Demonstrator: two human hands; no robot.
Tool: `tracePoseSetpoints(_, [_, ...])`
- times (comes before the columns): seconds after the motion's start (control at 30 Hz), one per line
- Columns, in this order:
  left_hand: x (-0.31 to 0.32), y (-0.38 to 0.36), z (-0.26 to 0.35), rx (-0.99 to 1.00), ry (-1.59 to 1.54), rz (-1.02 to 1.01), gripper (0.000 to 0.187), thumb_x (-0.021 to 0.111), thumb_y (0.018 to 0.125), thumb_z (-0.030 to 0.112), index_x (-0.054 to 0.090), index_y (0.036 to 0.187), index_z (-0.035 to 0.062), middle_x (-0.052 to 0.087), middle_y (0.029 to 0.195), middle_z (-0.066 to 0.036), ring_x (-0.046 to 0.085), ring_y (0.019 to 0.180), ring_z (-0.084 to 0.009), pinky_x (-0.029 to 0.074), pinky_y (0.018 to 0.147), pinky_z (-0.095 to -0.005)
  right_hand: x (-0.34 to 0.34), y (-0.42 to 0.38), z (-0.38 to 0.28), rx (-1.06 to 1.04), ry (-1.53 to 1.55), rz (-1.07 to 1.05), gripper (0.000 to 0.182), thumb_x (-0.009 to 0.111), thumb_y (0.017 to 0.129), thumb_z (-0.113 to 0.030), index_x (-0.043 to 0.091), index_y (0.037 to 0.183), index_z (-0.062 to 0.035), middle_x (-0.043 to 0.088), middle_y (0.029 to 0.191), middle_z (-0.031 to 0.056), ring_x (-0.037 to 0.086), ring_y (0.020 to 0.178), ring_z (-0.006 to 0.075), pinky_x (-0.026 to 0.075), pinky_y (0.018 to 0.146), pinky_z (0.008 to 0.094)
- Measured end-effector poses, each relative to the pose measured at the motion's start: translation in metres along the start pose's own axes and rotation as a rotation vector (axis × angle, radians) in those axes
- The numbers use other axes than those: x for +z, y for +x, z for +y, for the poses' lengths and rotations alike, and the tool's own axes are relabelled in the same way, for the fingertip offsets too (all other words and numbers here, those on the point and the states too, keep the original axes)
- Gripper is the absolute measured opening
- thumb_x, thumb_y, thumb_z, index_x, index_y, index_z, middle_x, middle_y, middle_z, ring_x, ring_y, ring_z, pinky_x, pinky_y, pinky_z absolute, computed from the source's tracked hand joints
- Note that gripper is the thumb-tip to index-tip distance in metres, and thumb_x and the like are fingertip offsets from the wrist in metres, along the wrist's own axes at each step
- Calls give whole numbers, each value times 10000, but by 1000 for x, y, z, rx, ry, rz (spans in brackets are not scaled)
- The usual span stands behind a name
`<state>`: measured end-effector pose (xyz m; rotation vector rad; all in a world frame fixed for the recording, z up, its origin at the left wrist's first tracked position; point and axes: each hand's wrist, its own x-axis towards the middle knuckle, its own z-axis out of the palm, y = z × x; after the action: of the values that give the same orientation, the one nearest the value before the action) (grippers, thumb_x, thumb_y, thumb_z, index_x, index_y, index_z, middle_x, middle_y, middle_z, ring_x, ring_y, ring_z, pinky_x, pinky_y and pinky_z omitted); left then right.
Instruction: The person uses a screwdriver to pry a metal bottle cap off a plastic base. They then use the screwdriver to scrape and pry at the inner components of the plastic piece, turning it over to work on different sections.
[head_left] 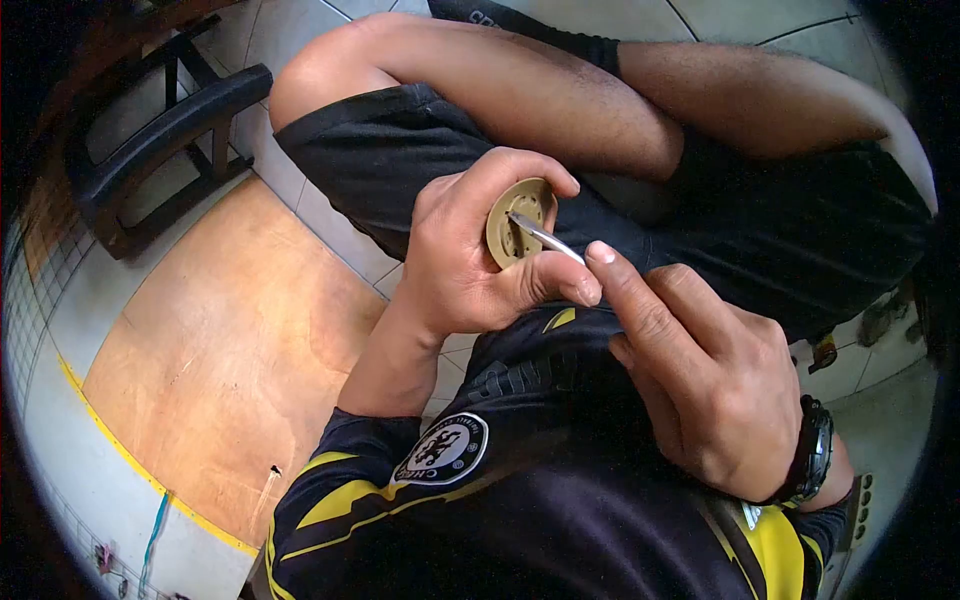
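Note:
A round olive-brown disc with a raised rim is held by my left hand, fingers curled behind it and thumb along its lower edge. Its face has small marks or holes and a dark slot. Against that face rests the pointed tip of a slim silver metal tool. My right hand is closed on the tool, forefinger stretched along it; the rest of the tool is hidden under the fingers. My left thumb lies right beside the tool's shaft.
My crossed legs in black shorts lie beyond the hands. A wooden board lies on the tiled floor at left, with a black frame-like stand above it. A yellow strip edges the board. A black watch circles my right wrist.

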<state>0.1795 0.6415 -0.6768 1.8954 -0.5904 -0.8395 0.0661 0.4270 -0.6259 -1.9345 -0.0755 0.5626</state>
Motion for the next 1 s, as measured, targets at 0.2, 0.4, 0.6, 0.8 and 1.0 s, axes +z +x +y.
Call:
tracePoseSetpoints(0.2, [-7,4,-13,110,108,-125,788,815,686,683,657,1009,-18,637,780,-62,610,658,-125,451,593,-248,6,-1,3,9,-84,-21,615,697,842,9,522,1431,10,581,883,118,618,633,237,515,542,360])
tracePoseSetpoints(0.4, [-12,8,-14,125,31,-187,630,802,767,597,674,915,-2,666,789,-79,636,650,-174,476,614,-282,1,8,12,-13,82,-42,583,682,852,20,531,1415,27,560,836,123,588,603,242,485,518,368])
tracePoseSetpoints(0.6, [-15,6,-3,14,-83,-239,488,835,739,464,675,831,13,666,736,-76,654,643,-199,471,604,-288,3,13,26,-70,384,-63,484,625,863,46,576,1340,110,595,768,157,586,620,250,477,599,364])
tracePoseSetpoints(0.8, [-16,8,3,-116,-189,-314,394,827,707,375,673,770,19,661,700,-86,639,599,-201,443,576,-289,3,17,37,-99,477,-104,479,591,885,-11,574,1347,111,603,724,142,594,603,220,481,589,345])
tracePoseSetpoints(1.0, [-13,9,8,-278,-330,-343,303,791,691,293,674,744,19,659,684,-91,626,586,-198,430,571,-294,3,17,43,-83,510,-155,489,564,889,-52,579,1356,95,609,702,119,596,579,204,494,589,336])
